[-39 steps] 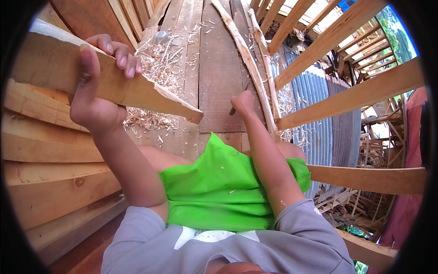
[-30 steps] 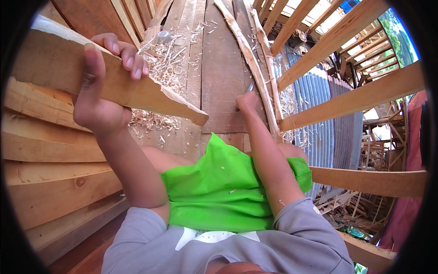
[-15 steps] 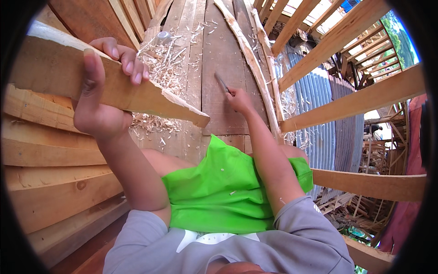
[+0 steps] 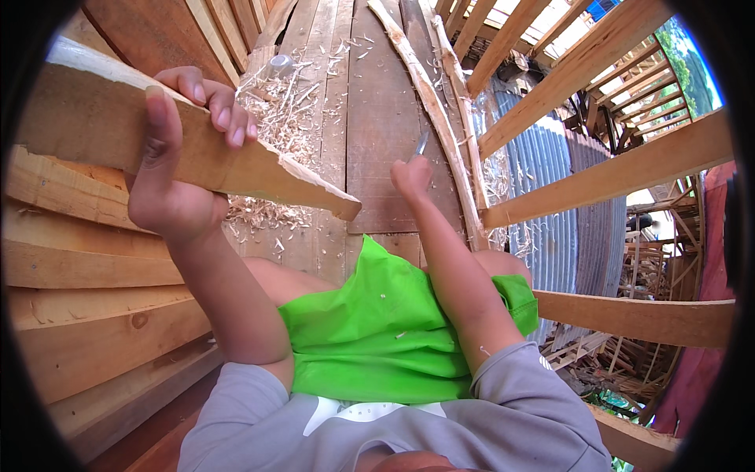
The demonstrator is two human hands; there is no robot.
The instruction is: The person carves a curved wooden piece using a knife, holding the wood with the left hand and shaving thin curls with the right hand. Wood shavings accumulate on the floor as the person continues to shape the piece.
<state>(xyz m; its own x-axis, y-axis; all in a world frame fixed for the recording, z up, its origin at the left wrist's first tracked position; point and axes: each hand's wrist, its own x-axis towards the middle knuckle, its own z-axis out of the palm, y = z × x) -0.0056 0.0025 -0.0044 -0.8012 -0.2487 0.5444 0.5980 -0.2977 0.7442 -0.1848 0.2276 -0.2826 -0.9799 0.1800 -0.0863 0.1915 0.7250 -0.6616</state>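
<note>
A long wooden plank [image 4: 86,106] slants in from the upper left, its pale edge rough and its near end cut at an angle. My left hand [image 4: 185,141] grips it, thumb against the near face and fingers over the top edge. Out to the right of the plank's end, my right hand [image 4: 412,175] is closed round a knife, above a flat brown board [image 4: 385,102]. The knife blade [image 4: 422,144] points away from me and slightly right; its handle is hidden in the fist. Blade and plank are apart.
Curly wood shavings [image 4: 275,118] lie heaped beyond the plank, near a small clear cup [image 4: 281,63]. A peeled pole [image 4: 429,94] runs along the right. Stacked boards [image 4: 94,263] stand at left; wooden rails [image 4: 613,169] and corrugated metal sheets [image 4: 543,189] are at right.
My right wrist has turned, swinging the knife blade from pointing far left to pointing away and slightly right. My left hand and the plank have stayed in place.
</note>
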